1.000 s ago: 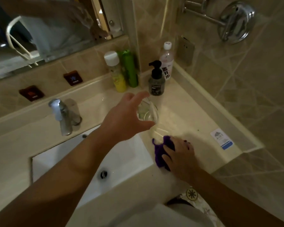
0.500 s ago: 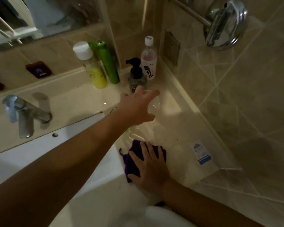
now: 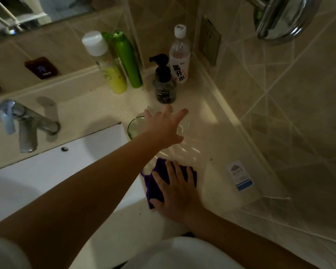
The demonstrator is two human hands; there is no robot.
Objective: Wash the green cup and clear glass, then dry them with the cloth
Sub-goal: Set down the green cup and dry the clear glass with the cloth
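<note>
The green cup (image 3: pixel 133 126) stands upright on the beige counter, just right of the sink, with my left hand (image 3: pixel 163 129) partly covering it. The clear glass (image 3: pixel 184 124) stands on the counter right beside the cup, mostly hidden under that hand. My left hand hovers over both with fingers spread and grips nothing. The purple cloth (image 3: pixel 189 174) lies on the counter near the front edge. My right hand (image 3: pixel 177 193) lies flat on it, fingers apart.
The white sink (image 3: pixel 47 171) with a chrome faucet (image 3: pixel 25 125) lies to the left. Against the back wall stand a yellow bottle (image 3: pixel 109 68), a green bottle (image 3: pixel 127 59), a dark pump bottle (image 3: pixel 164 84) and a water bottle (image 3: pixel 179 55). The tiled wall closes the right side.
My left hand carried the clear glass away from me, set it on the counter beside the green cup and opened. The right hand flattened onto the purple cloth.
</note>
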